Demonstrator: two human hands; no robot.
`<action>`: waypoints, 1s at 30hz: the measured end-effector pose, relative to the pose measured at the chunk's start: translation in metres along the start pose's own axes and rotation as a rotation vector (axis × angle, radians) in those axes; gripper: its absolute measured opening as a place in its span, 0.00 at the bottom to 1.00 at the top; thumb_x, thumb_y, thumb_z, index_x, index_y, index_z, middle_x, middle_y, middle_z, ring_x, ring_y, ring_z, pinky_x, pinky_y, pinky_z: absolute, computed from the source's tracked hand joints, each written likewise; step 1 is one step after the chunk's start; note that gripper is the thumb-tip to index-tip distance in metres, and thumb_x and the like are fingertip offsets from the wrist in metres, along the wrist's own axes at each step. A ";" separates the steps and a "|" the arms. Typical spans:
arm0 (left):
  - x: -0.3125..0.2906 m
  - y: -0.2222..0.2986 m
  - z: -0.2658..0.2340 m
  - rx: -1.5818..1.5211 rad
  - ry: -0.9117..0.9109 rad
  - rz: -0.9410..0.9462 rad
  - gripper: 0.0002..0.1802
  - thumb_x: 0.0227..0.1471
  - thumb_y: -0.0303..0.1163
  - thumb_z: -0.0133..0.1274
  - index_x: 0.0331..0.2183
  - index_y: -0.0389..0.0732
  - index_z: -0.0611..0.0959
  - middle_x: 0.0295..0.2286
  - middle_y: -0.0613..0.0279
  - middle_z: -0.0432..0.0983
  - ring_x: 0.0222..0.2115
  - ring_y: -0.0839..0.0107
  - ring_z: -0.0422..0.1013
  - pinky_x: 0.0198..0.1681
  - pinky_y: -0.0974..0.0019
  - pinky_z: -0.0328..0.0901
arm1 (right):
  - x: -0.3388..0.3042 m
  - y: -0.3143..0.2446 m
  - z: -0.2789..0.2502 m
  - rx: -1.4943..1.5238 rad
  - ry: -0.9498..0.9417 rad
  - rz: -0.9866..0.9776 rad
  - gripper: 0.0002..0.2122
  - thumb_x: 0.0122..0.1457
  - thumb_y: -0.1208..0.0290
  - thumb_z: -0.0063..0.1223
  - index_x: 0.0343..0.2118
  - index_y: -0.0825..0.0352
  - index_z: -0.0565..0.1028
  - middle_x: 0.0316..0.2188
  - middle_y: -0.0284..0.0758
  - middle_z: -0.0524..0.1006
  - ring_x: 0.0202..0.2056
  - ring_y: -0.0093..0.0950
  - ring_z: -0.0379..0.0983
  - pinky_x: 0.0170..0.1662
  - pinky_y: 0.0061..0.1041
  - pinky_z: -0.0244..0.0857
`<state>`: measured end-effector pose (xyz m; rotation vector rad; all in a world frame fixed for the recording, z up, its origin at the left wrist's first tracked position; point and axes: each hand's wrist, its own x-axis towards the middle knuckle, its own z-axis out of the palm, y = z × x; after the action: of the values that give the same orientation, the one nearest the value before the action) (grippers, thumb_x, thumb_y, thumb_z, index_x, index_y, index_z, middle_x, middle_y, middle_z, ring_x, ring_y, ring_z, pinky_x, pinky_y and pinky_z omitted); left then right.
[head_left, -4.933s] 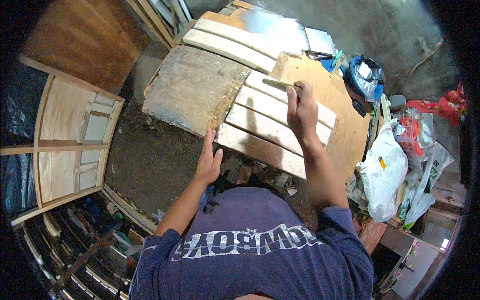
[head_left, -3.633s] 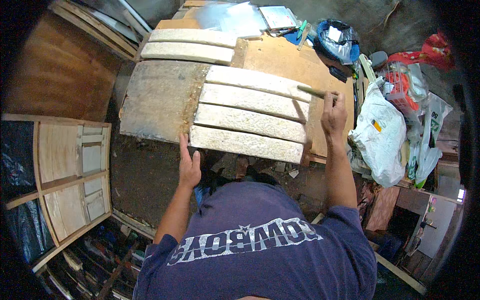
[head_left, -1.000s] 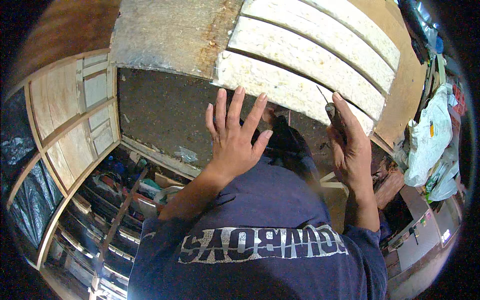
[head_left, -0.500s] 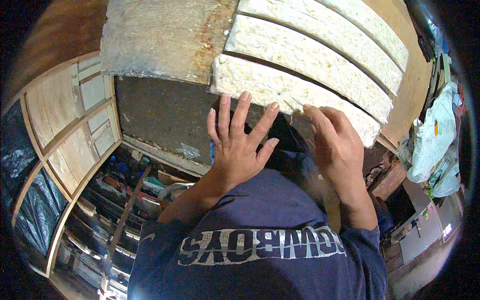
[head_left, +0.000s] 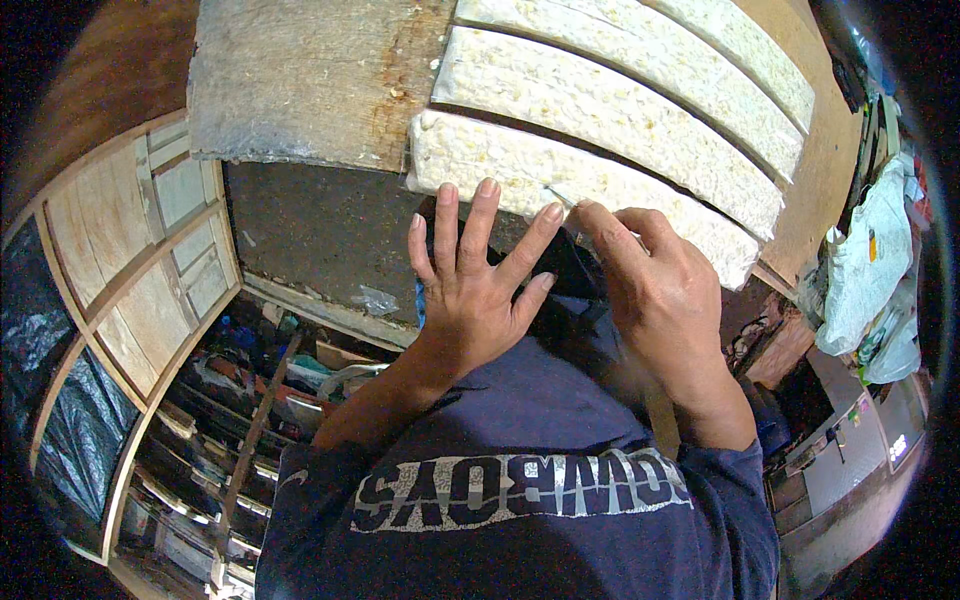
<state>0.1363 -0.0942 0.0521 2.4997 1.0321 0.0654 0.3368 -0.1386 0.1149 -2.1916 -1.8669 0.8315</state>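
Long white slabs, wrapped in clear plastic and speckled with pale yellow pieces like tempeh, lie side by side on a wooden board. At the front edge of the nearest slab [head_left: 590, 185], my left hand [head_left: 470, 255] has its fingers spread, with the fingertips touching the slab's near side. My right hand [head_left: 655, 275] is closed in a pinch around a thin pointed tool [head_left: 560, 195]. Its slim tip rests on or in the top of that slab; I cannot tell how deep it goes. Behind it lies a second slab [head_left: 600, 120].
Left of the slabs is a bare, stained part of the wooden board [head_left: 310, 90]. Below it is a dark surface [head_left: 310, 230] with a scrap of clear plastic [head_left: 375, 298]. Plastic bags [head_left: 865, 270] hang at the right. A wooden-framed panel [head_left: 120, 270] stands at the left.
My right hand and the thin tool have shifted left along the nearest slab, closer to my left hand. The slabs appear slightly further left in view.
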 end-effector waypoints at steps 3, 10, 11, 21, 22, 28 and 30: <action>0.001 0.001 0.000 0.006 -0.001 -0.005 0.33 0.50 0.48 0.59 0.59 0.65 0.74 0.65 0.46 0.48 0.66 0.39 0.38 0.64 0.33 0.37 | 0.001 -0.003 -0.004 -0.002 -0.028 0.047 0.19 0.56 0.77 0.55 0.51 0.58 0.76 0.36 0.38 0.77 0.33 0.38 0.78 0.33 0.35 0.72; 0.003 0.001 0.000 0.015 -0.003 -0.006 0.34 0.48 0.47 0.61 0.59 0.67 0.74 0.65 0.48 0.48 0.66 0.41 0.39 0.63 0.32 0.38 | 0.003 -0.003 -0.010 -0.004 -0.060 0.032 0.18 0.56 0.77 0.55 0.51 0.58 0.75 0.36 0.38 0.77 0.32 0.39 0.78 0.33 0.36 0.72; 0.003 0.001 0.000 0.017 -0.007 -0.009 0.35 0.48 0.46 0.61 0.59 0.68 0.74 0.65 0.48 0.48 0.66 0.41 0.39 0.63 0.32 0.38 | 0.004 -0.004 -0.011 -0.006 -0.072 0.028 0.18 0.56 0.77 0.54 0.51 0.58 0.75 0.36 0.38 0.77 0.32 0.39 0.78 0.33 0.36 0.72; 0.005 0.001 0.000 0.066 -0.014 -0.005 0.36 0.47 0.48 0.62 0.59 0.68 0.73 0.63 0.49 0.49 0.66 0.42 0.38 0.62 0.30 0.37 | 0.009 -0.004 -0.006 0.021 -0.055 0.081 0.17 0.56 0.76 0.55 0.50 0.58 0.76 0.37 0.39 0.78 0.33 0.40 0.78 0.33 0.36 0.72; 0.006 0.001 -0.001 0.065 -0.022 -0.008 0.36 0.47 0.49 0.62 0.59 0.69 0.73 0.63 0.49 0.50 0.66 0.42 0.38 0.62 0.30 0.37 | 0.009 -0.003 -0.004 0.037 -0.035 0.084 0.17 0.55 0.77 0.55 0.49 0.58 0.76 0.37 0.39 0.78 0.33 0.40 0.78 0.33 0.36 0.72; 0.009 -0.004 -0.010 0.027 -0.008 -0.006 0.39 0.49 0.55 0.60 0.61 0.60 0.70 0.63 0.51 0.52 0.66 0.45 0.41 0.62 0.33 0.37 | 0.009 0.002 -0.002 -0.037 0.052 -0.004 0.19 0.51 0.79 0.56 0.48 0.58 0.77 0.37 0.37 0.77 0.37 0.38 0.75 0.37 0.35 0.71; 0.014 -0.006 -0.013 0.024 -0.002 -0.015 0.40 0.50 0.57 0.57 0.62 0.56 0.69 0.63 0.51 0.53 0.66 0.47 0.42 0.62 0.34 0.37 | 0.011 0.003 -0.003 -0.081 0.064 -0.022 0.20 0.49 0.80 0.56 0.48 0.58 0.78 0.37 0.36 0.77 0.38 0.37 0.74 0.39 0.34 0.70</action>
<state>0.1394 -0.0760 0.0601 2.5127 1.0561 0.0466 0.3422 -0.1280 0.1128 -2.2122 -1.9225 0.6857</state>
